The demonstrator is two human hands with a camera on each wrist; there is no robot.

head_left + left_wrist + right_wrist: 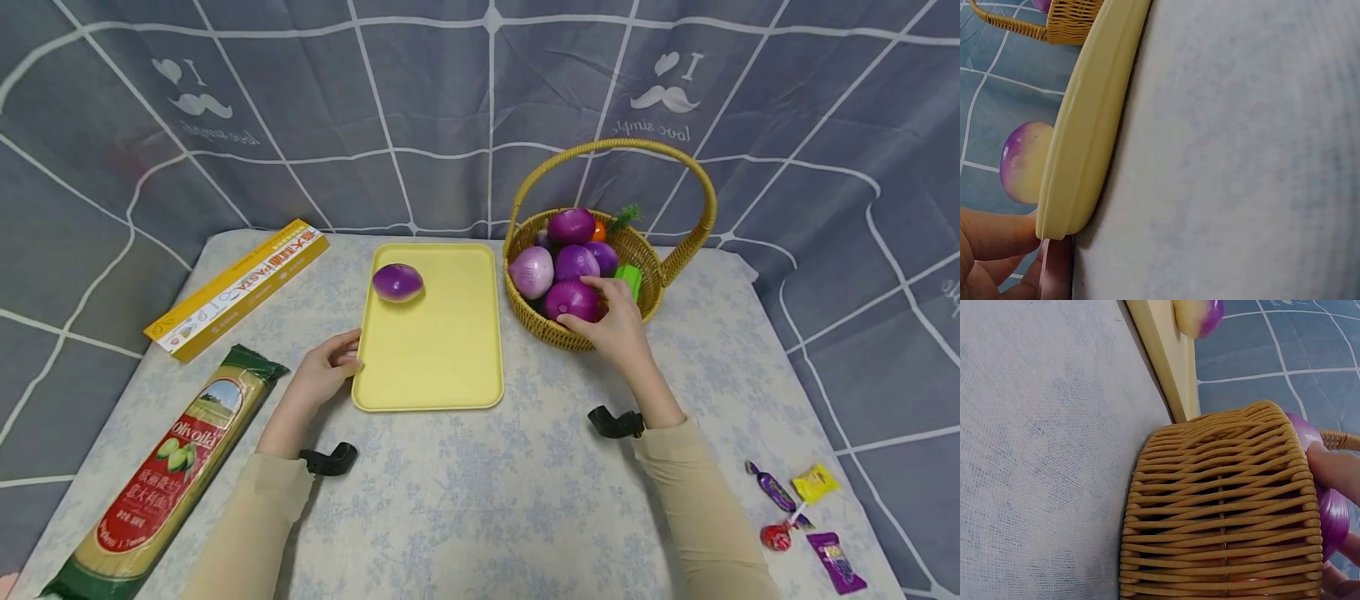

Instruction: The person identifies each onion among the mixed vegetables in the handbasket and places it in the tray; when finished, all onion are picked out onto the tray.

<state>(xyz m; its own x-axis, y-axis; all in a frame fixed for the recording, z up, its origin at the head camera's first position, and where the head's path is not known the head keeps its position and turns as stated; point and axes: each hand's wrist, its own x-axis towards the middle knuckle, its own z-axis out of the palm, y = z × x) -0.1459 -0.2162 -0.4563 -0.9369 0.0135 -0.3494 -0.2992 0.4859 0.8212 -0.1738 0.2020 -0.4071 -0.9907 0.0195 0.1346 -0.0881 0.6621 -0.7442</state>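
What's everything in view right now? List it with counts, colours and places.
onion on tray: 1, purple, tray's far left
tray: 1, yellow, table centre
basket: 1, tan wicker, right of tray
onions in basket: about 6, purple
orange item: 1, back of basket
green item: 1, basket's right side
pasta box: 1, yellow, far left
spaghetti pack: 1, green and red, near left
sweets: 4, purple, yellow, red, near right
left hand: grip on tray's left edge
right hand: grip on front onion in basket
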